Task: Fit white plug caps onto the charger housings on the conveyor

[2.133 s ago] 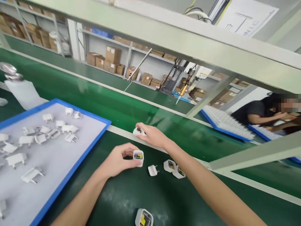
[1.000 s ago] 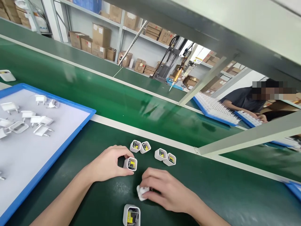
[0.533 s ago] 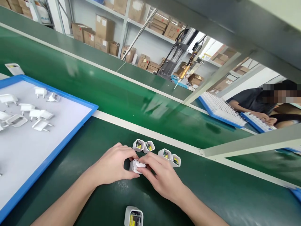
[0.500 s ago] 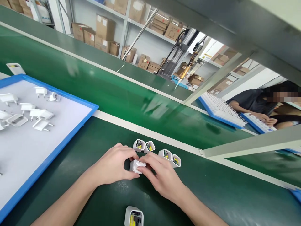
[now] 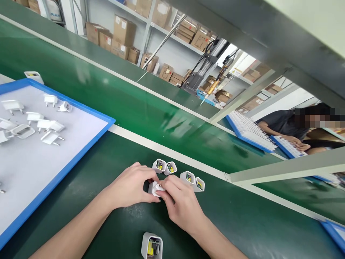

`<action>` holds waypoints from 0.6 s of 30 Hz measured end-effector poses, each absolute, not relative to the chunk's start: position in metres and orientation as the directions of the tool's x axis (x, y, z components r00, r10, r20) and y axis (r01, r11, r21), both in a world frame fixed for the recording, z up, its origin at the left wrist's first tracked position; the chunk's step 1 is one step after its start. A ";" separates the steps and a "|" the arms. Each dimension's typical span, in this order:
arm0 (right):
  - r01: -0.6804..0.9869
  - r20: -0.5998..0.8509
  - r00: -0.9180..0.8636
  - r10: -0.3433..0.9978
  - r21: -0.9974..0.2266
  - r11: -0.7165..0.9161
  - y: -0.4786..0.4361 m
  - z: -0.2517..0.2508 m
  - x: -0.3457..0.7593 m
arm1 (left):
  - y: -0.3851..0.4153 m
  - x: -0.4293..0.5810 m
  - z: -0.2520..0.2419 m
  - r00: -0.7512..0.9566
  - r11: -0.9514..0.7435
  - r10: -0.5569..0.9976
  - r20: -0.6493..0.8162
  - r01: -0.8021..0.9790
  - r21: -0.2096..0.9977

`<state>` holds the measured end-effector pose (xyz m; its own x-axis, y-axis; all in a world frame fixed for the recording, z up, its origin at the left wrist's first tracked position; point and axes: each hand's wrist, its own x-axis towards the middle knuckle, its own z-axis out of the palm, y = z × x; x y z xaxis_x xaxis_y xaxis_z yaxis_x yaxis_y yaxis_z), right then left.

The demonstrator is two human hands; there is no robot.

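I see the left hand [image 5: 129,189] gripping a white charger housing [image 5: 151,190], while fingers of the right hand [image 5: 182,205] pinch a plug cap [image 5: 157,187] at its end; four open housings [image 5: 159,166] rest on the table [image 5: 107,165] just beyond both hands' fingers.

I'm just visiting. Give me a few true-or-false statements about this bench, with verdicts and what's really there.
1. The left hand holds a white housing. True.
2. The right hand is bare of anything. False: it grips a pronged white piece at that housing's open end.
3. Four open housings sit in two pairs beyond the hands. True.
4. The blue-rimmed tray left of the hands holds cardboard boxes. False: loose white pieces, many with visible prongs, lie on it.
5. The lone housing at the bottom edge is capped. False: it is open, showing yellow and black parts.
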<state>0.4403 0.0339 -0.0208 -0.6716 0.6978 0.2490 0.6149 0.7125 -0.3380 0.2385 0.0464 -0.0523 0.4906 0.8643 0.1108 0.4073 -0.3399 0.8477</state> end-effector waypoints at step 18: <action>0.821 0.316 -0.337 0.887 -0.363 0.442 0.001 0.002 0.521 | 0.036 0.232 -0.054 0.509 -0.182 0.860 -0.033 0.366 0.913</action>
<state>0.5208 0.0013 0.0024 -0.3373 0.8867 0.3163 0.8207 0.4415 -0.3627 0.2323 0.0358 -0.0535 0.5086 0.8604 -0.0328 0.3663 -0.1818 0.9126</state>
